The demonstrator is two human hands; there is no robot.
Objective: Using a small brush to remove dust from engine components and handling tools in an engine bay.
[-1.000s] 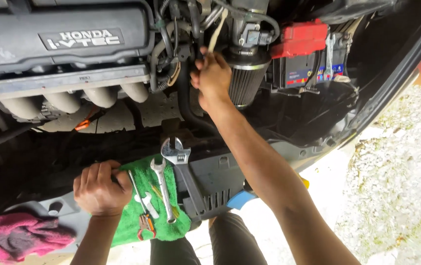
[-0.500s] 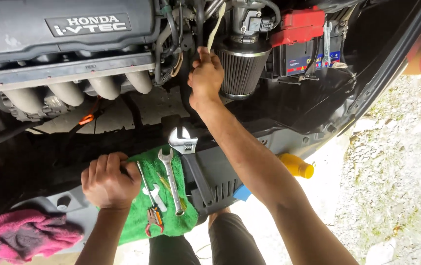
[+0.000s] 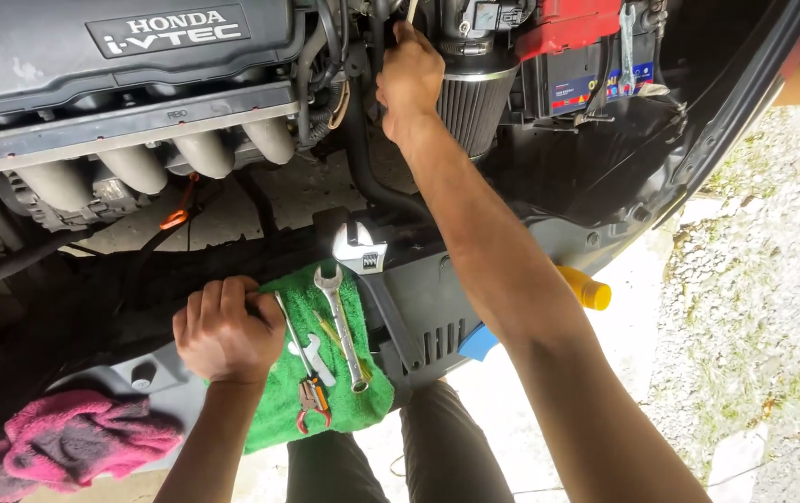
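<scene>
Head view: the right hand (image 3: 409,79) reaches up into the top centre of the frame, fingers curled closed around a black hose (image 3: 362,140) beside the ribbed, cone-shaped air filter (image 3: 470,102). The left hand (image 3: 225,331) sits lower left of centre, clenched in a fist on the edge of a fuzzy green cloth (image 3: 325,373) draped over the car's dark front panel. On that cloth lie a slim steel spanner (image 3: 342,326) and small red-handled pliers (image 3: 310,402); a chunky adjustable wrench (image 3: 372,279) rests just beside them, its head near the cloth's top edge. A crumpled pink rag (image 3: 64,442) lies at lower left. Pale metal intake pipes (image 3: 139,163) curve across the upper left
</scene>
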